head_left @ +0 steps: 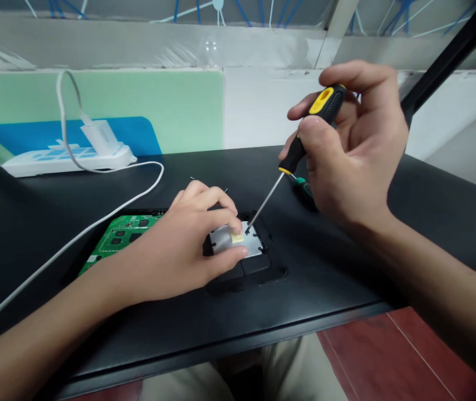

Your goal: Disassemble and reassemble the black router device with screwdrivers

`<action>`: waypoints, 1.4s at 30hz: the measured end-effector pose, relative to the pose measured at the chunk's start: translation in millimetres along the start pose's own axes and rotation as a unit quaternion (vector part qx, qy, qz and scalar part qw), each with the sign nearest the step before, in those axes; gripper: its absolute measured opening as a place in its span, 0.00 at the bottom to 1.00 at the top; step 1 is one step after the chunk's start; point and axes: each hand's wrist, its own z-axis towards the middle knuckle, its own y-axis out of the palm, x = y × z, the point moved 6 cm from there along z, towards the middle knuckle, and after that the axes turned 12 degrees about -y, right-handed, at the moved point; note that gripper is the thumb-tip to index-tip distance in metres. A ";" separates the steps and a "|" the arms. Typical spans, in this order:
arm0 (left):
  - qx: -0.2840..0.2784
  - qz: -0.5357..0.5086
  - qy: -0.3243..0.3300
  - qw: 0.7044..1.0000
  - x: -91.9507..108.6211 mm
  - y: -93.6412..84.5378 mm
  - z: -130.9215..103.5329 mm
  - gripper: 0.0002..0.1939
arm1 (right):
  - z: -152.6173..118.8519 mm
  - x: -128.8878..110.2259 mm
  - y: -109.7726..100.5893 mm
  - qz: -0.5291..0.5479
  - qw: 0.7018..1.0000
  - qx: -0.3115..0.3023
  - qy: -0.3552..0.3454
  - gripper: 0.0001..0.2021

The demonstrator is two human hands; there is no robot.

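Note:
My right hand (pixel 354 150) is closed round the black and yellow handle of a screwdriver (pixel 269 194). Its shaft slants down to the left, and the tip meets a small dark spot near the upper right edge of a silver metal plate (pixel 252 245). My left hand (pixel 187 234) bends over that plate, with the index fingertip by a pale yellow pad (pixel 236 238) and the thumb on the plate's near side. Below the plate lies a black casing (pixel 279 273). A green circuit board (pixel 121 236) is partly hidden by my left wrist.
A white power strip (pixel 66 161) with a plugged-in charger (pixel 99 137) stands at the back left. Its white cable (pixel 96 223) runs forward over the black table (pixel 171 328). Behind my right hand lies a green and black item (pixel 302 186), partly covered.

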 end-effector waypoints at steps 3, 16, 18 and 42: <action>0.001 -0.015 -0.012 1.000 -0.9 0.2 1.0 0.03 | -1.7 8.5 -3.0 -0.008 1.000 -0.001 0.017 0.21; 0.023 -0.037 -0.017 0.999 1.5 -4.0 2.9 0.06 | -6.0 -9.2 3.3 -0.078 0.994 -0.024 0.076 0.12; 0.025 -0.035 -0.021 0.999 1.1 -4.1 2.9 0.07 | -4.5 -9.0 3.1 -0.067 0.995 -0.014 0.071 0.12; 0.033 0.026 -0.040 0.998 -5.2 -5.7 2.0 0.08 | 3.2 -30.0 4.0 -0.108 0.994 -0.022 0.014 0.16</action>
